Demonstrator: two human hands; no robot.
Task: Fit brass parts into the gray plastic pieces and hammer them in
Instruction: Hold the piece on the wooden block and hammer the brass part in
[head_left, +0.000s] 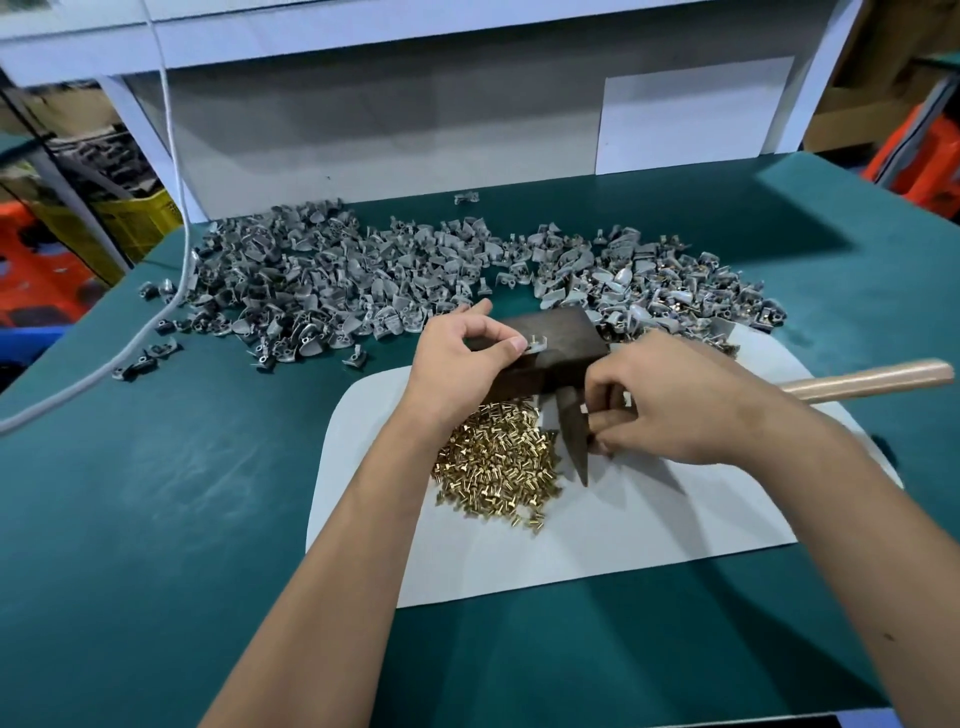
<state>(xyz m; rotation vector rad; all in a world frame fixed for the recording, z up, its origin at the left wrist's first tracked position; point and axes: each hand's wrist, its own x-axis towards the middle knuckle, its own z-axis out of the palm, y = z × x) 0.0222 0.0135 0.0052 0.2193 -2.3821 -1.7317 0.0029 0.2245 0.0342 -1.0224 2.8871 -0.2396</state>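
My left hand (462, 358) pinches a small gray plastic piece (536, 344) and holds it on top of a dark metal block (563, 340). My right hand (670, 405) grips a hammer near its dark head (574, 436), which points down onto the white mat; the wooden handle (867, 379) sticks out to the right. A heap of brass parts (498, 462) lies on the mat just in front of the block, below my left wrist. Whether my right fingers also hold a brass part is hidden.
A wide heap of gray plastic pieces (332, 280) stretches across the green table (156, 519) behind the block, with a second heap (670, 291) at the right. A white mat (649, 530) lies under the work. A gray cable (171, 218) runs down the left side. Crates stand beyond the table's left edge.
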